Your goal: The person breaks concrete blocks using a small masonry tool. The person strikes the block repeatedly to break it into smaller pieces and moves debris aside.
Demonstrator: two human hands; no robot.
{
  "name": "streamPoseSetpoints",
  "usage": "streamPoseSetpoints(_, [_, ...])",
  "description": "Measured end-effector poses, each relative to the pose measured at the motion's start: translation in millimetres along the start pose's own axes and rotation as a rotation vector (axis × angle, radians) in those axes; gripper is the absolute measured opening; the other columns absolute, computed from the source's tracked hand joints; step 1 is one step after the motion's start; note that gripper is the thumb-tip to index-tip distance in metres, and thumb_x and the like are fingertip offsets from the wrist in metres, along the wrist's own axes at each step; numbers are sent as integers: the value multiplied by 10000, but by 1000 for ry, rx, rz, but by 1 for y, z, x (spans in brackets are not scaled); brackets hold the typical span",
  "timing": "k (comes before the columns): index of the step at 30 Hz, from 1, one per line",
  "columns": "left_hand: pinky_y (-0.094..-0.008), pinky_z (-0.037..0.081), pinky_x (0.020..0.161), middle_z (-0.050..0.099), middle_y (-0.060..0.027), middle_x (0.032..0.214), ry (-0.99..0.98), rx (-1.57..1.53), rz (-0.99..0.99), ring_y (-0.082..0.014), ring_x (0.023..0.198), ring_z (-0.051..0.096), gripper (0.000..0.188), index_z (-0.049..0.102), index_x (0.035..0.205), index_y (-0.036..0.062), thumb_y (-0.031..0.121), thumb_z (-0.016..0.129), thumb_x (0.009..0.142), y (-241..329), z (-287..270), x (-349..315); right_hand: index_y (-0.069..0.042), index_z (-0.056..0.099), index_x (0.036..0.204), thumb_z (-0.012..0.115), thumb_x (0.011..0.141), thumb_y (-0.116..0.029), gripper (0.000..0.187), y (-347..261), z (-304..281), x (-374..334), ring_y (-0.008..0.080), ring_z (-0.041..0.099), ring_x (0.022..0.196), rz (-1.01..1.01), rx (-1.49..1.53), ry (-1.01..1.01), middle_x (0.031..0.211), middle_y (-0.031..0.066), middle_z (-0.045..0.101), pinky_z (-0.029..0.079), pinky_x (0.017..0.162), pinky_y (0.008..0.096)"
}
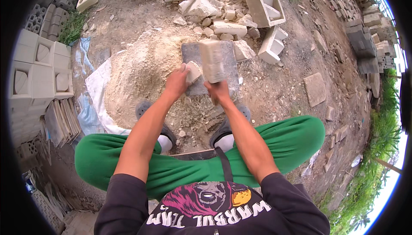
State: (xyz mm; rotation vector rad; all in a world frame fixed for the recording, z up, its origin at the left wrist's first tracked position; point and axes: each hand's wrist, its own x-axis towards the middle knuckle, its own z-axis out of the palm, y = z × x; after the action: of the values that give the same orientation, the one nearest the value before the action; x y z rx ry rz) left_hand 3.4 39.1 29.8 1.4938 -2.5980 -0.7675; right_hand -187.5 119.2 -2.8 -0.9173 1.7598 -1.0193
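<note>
Rubble-strewn ground (279, 89) spread around a person in green trousers (283, 149), with stacked pale blocks (34, 59) off to the left and broken blocks (266, 10) heaped beyond the work. Between the two feet and that rubble lay a dark flat slab (189, 52), just beside a mound of pale grit (137, 67) on a white sheet (97, 82). The left hand (177, 80) had its fingers closed on a pale chunk (194, 72) over the slab's left side — touching it or not, I couldn't tell. The right hand (219, 91) gripped a pale, block-shaped tool (211, 61) by its near end — blurred, over the slab's middle.
</note>
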Motion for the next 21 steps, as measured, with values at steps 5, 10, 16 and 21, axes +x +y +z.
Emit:
streamPoseSetpoints(5, [-416,467,1061,454,-183,1506,-19,29,-6,-359,1292,519,651,574,1345,70,154,813,745,-7,2,0,4,688,797,765,803,-164,184,12,3,6,141,581,496,282,-26,-109,629,48,628,486,449,313])
streamPoseSetpoints(10, [-414,466,1068,456,-186,1504,20,12,26,-352,1304,511,672,560,1360,77,154,815,742,-14,10,-3,-1,678,788,756,797,-174,190,-20,2,2,142,589,490,173,29,-62,627,48,628,483,447,318])
streamPoseSetpoints(16, [-409,513,1011,479,-182,1477,24,64,53,-351,1263,539,656,531,1361,63,90,761,747,-11,10,1,13,685,818,762,806,-196,223,-14,3,-3,150,587,513,298,74,-167,643,48,616,504,455,316])
streamPoseSetpoints(21, [-387,498,1042,408,-177,1535,-40,102,111,-349,1329,489,590,547,1368,77,56,678,792,-17,7,6,9,696,815,762,802,-206,225,-37,-6,4,146,586,525,396,-12,-146,651,42,617,508,464,316])
